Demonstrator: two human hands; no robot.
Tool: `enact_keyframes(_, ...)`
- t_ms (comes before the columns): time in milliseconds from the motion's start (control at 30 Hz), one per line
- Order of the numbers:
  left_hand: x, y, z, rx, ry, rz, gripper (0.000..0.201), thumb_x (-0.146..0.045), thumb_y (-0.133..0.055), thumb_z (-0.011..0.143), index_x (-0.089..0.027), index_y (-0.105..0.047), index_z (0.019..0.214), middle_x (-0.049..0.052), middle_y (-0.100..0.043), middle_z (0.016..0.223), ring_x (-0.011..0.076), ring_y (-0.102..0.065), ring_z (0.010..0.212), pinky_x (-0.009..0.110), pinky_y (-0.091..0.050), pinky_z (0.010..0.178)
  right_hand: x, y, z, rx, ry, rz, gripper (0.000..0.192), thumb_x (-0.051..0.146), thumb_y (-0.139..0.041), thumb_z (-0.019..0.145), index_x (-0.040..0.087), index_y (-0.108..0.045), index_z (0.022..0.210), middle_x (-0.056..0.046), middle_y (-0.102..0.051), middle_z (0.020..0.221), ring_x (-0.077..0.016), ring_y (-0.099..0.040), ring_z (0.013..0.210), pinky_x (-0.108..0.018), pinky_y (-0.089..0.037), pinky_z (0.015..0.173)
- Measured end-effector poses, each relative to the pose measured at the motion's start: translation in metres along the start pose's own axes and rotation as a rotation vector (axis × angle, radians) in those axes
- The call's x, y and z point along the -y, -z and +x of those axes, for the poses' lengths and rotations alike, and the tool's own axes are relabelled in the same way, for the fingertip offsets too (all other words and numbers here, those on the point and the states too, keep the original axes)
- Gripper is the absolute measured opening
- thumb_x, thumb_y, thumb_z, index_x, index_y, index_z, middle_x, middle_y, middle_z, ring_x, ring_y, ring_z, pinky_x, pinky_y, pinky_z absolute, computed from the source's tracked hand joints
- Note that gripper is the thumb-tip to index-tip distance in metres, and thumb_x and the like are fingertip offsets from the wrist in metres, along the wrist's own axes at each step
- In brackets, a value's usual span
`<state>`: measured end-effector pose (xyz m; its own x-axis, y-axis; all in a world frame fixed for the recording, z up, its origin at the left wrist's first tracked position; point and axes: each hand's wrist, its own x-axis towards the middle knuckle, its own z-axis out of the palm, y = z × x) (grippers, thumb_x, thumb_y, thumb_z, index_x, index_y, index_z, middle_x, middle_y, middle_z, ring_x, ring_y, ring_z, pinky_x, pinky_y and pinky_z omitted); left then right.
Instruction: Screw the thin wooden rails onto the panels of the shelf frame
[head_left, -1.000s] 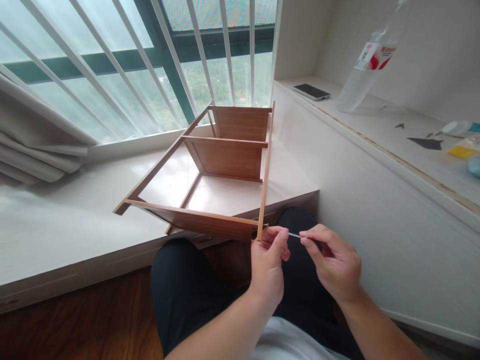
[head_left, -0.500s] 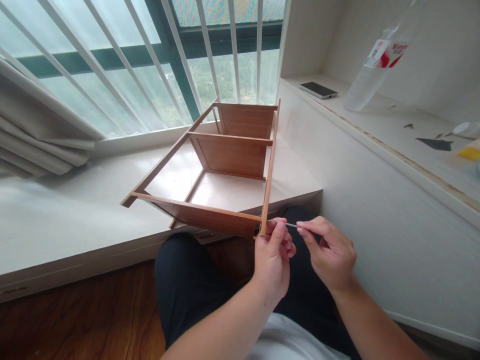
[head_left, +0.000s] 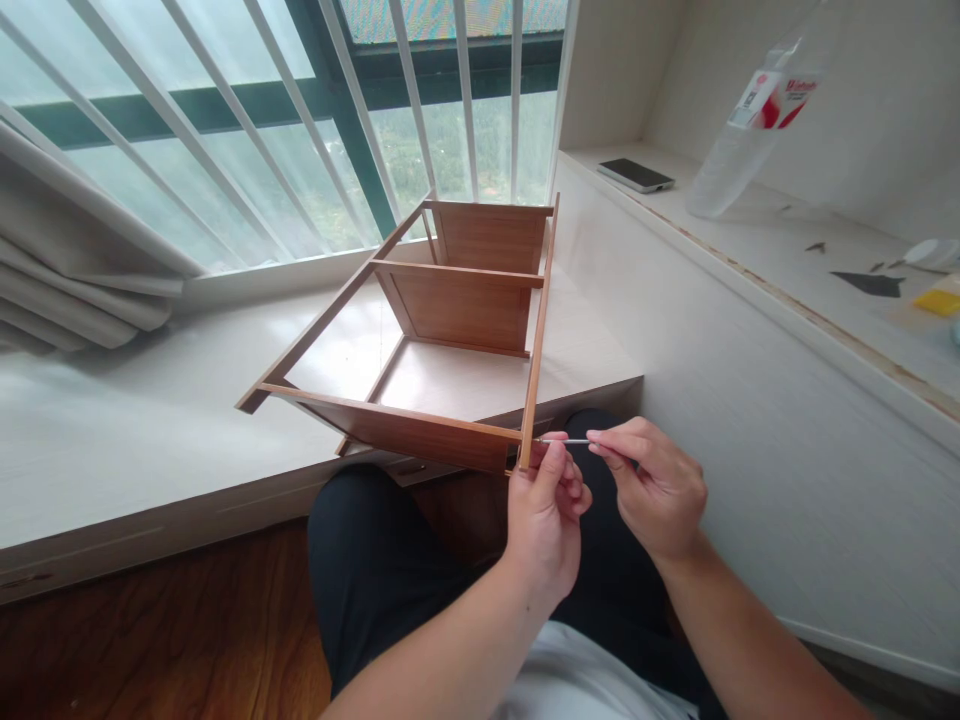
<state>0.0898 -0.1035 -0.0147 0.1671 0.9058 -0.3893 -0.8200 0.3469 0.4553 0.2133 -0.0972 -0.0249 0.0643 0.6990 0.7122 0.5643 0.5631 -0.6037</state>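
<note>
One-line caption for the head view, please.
Seated at a window ledge, the right hand holds a thin metal tool against a wooden shelf frame, left hand steadying it.

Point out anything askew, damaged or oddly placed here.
The wooden shelf frame lies on its side with its near end jutting past the edge of the window ledge. On the right, the counter's front edge looks chipped and brown, with dark scraps scattered on top. A plastic bottle leans tilted there.
</note>
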Motion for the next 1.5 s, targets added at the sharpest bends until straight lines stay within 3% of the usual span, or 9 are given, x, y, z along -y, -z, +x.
enact_keyframes(433, -0.003, -0.001, -0.001, -0.018, 0.011, -0.051, 0.032, -0.032, -0.087, 0.076, -0.018, -0.067, 0.097, -0.006, -0.047, 0.065, 0.0052, -0.041, 0.056, 0.017, -0.030, 0.048, -0.003, 0.000, 0.000, 0.038, 0.089, 0.013, 0.031, 0.008, -0.070, 0.090, 0.029, -0.074, 0.112, -0.003, -0.075, 0.085, -0.0181, -0.066, 0.071, -0.033, -0.054, 0.065)
enact_keyframes(567, -0.003, -0.001, -0.002, -0.016, 0.014, -0.045, 0.033, -0.033, -0.088, 0.075, -0.017, -0.067, 0.096, -0.006, -0.047, 0.065, 0.0053, -0.041, 0.056, 0.017, -0.030, 0.048, 0.000, 0.000, 0.003, 0.054, 0.048, 0.063, 0.020, 0.013, -0.071, 0.089, 0.027, -0.076, 0.103, -0.003, -0.074, 0.081, -0.0177, -0.065, 0.068, -0.033, -0.053, 0.064)
enact_keyframes(667, -0.003, -0.001, -0.002, -0.010, 0.010, -0.040, 0.034, -0.034, -0.088, 0.074, -0.017, -0.067, 0.095, -0.006, -0.046, 0.065, 0.0054, -0.041, 0.056, 0.017, -0.030, 0.047, 0.004, 0.000, 0.006, 0.102, -0.169, 0.119, 0.004, 0.023, -0.071, 0.091, 0.024, -0.076, 0.091, -0.003, -0.073, 0.079, -0.0168, -0.063, 0.065, -0.030, -0.052, 0.060)
enact_keyframes(867, -0.002, 0.000, -0.001, -0.029, -0.003, -0.015, 0.037, -0.036, -0.089, 0.072, -0.018, -0.067, 0.095, -0.006, -0.047, 0.064, 0.0058, -0.042, 0.056, 0.017, -0.029, 0.047, 0.013, -0.002, 0.016, 0.218, -0.758, 0.529, 0.026, 0.043, -0.074, 0.087, 0.019, -0.070, 0.080, 0.001, -0.061, 0.059, -0.0121, -0.052, 0.050, -0.023, -0.041, 0.045)
enact_keyframes(1000, -0.001, -0.001, -0.003, -0.058, -0.029, 0.005, 0.035, -0.037, -0.088, 0.074, -0.017, -0.064, 0.089, -0.006, -0.047, 0.063, 0.0058, -0.042, 0.055, 0.018, -0.028, 0.047, 0.018, -0.005, 0.025, 0.282, -1.032, 0.812, 0.031, 0.044, -0.077, 0.080, 0.018, -0.062, 0.073, 0.003, -0.055, 0.053, -0.0087, -0.042, 0.044, -0.020, -0.031, 0.040)
enact_keyframes(1100, -0.002, -0.002, -0.004, -0.061, -0.036, 0.027, 0.034, -0.038, -0.086, 0.076, -0.016, -0.060, 0.079, -0.006, -0.047, 0.061, 0.0061, -0.043, 0.055, 0.018, -0.027, 0.047, 0.020, -0.006, 0.028, 0.336, -1.158, 0.939, 0.033, 0.045, -0.076, 0.079, 0.018, -0.059, 0.070, 0.004, -0.052, 0.051, -0.0081, -0.038, 0.043, -0.020, -0.027, 0.039)
enact_keyframes(1300, -0.003, -0.005, -0.005, -0.073, -0.029, 0.012, 0.034, -0.037, -0.086, 0.076, -0.017, -0.061, 0.083, -0.007, -0.045, 0.061, 0.0050, -0.040, 0.053, 0.018, -0.026, 0.046, 0.020, -0.005, 0.025, 0.314, -1.145, 0.914, 0.035, 0.048, -0.075, 0.081, 0.018, -0.058, 0.072, 0.004, -0.053, 0.053, -0.0078, -0.038, 0.043, -0.019, -0.028, 0.039)
enact_keyframes(1500, -0.003, -0.005, -0.006, -0.083, -0.028, 0.024, 0.033, -0.034, -0.085, 0.077, -0.016, -0.068, 0.099, -0.007, -0.044, 0.062, 0.0050, -0.039, 0.054, 0.017, -0.028, 0.046, 0.018, -0.002, 0.017, 0.223, -0.835, 0.536, 0.031, 0.047, -0.073, 0.088, 0.019, -0.064, 0.079, 0.002, -0.059, 0.060, -0.0104, -0.048, 0.047, -0.021, -0.039, 0.043)
